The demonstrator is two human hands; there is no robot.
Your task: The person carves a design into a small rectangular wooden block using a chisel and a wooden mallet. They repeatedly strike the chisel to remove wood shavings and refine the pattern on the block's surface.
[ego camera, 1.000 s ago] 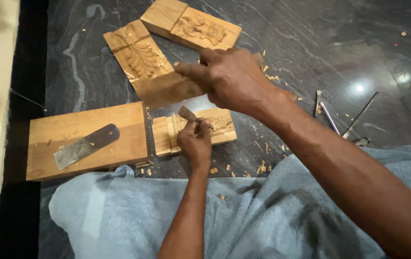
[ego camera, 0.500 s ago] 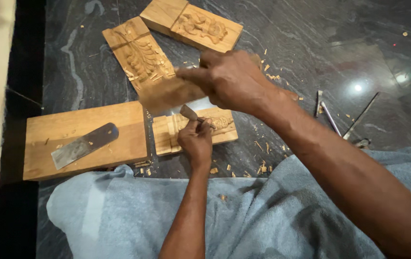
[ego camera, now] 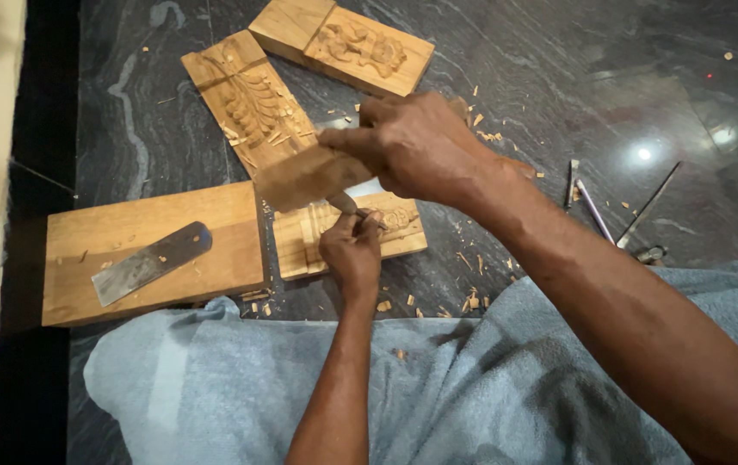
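My left hand (ego camera: 352, 250) pinches a small chisel (ego camera: 345, 205) on the little carved block (ego camera: 347, 234), just near my knees. My right hand (ego camera: 420, 146) grips a wooden mallet (ego camera: 313, 176) tight, right above the chisel.

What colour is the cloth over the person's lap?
Pale blue-grey, plain and unpatterned; the cloth shows best in the head view.

chisel tip: hidden under the left hand (ego camera: 352, 250), so its contact with the small carved block (ego camera: 347, 234) cannot be told.
wooden mallet (ego camera: 313, 176): motion-blurred, handle hidden inside the right hand (ego camera: 416, 146).
thin tools (ego camera: 597, 207): possibly chisels; too small to tell.
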